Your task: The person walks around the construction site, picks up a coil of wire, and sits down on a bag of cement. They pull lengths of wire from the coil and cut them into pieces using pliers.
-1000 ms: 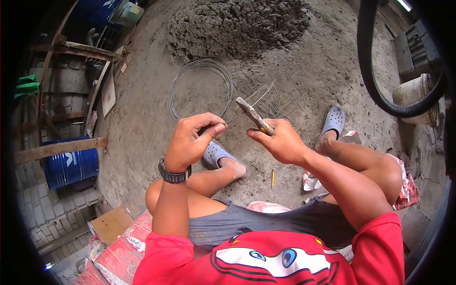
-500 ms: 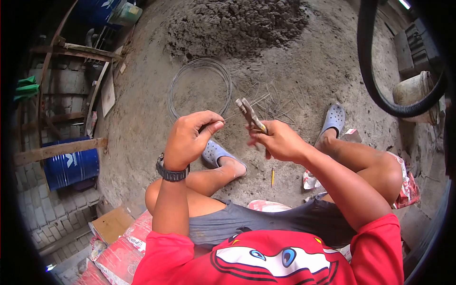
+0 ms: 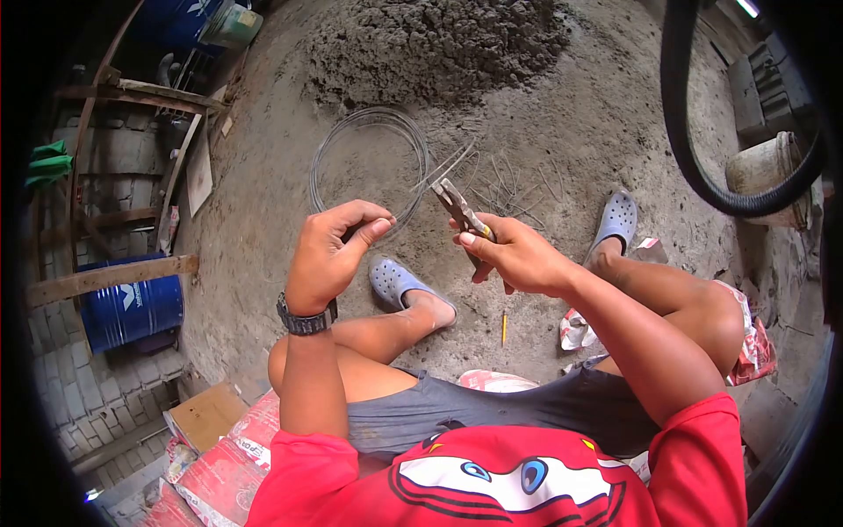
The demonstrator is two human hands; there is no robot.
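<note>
My left hand (image 3: 334, 253) is closed in a pinch, with the thumb and index finger on a thin wire whose end is hard to make out. My right hand (image 3: 514, 255) is wrapped round the handles of metal pliers (image 3: 459, 208), which point up and to the left. Thin wire strands (image 3: 454, 164) show at the jaws. Beyond my left hand, a coil of wire (image 3: 318, 167) lies on the ground. Loose cut wires (image 3: 518, 189) are scattered to the right of the coil.
A heap of grey mix (image 3: 430, 48) is at the top. A yellow pencil (image 3: 504, 328) lies between my legs. Blue drums (image 3: 133, 301) and wooden framing (image 3: 110, 278) stand at left. A black hose (image 3: 680, 105) and a bucket (image 3: 762, 171) are at right.
My left hand has moved slightly left and down. The pliers have shifted a little left, and the wire strands at their jaws now point further up and left.
</note>
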